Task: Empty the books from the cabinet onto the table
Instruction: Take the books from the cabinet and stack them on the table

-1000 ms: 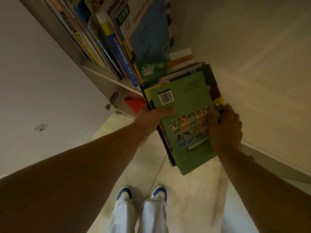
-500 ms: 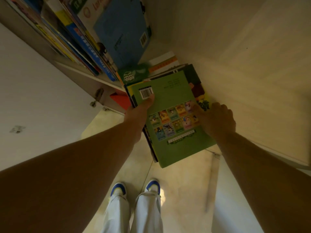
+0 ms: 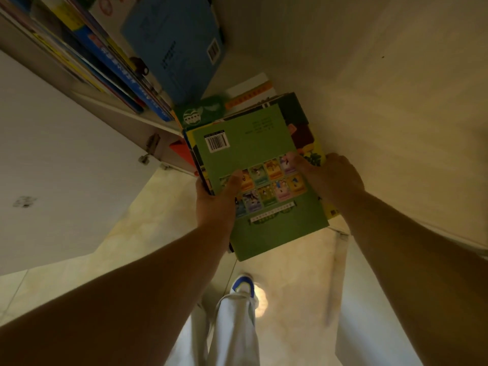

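A person grips a stack of thin paperback books (image 3: 303, 143) with both hands, topped by a green-covered book (image 3: 250, 149) lying back cover up. The left hand (image 3: 216, 204) clasps the stack's left edge, thumb curled over the green cover, fingers hidden beneath. The right hand (image 3: 330, 175) clamps the right edge, thumb pressed on the cover and fingers wrapped under. A white barcode label (image 3: 217, 142) sits near the green cover's upper left; lines of small print beside it are too blurred to read, as is the captioned grid of animal pictures (image 3: 266, 186) lower down.

The stack's far end lies inside the pale wooden cabinet (image 3: 396, 128), its near end jutting past the shelf's front edge over the tiled floor (image 3: 158, 220). Behind it lie an orange-striped white book (image 3: 250, 88) and a dark green book with a white emblem (image 3: 200, 112). On the shelf above, a blue book with a barcode (image 3: 174, 43) leans against upright spines. The cabinet door (image 3: 52, 154) stands open at left, leaving clear floor around the person's white trouser leg (image 3: 235, 326) and blue-and-white shoe (image 3: 244, 285).
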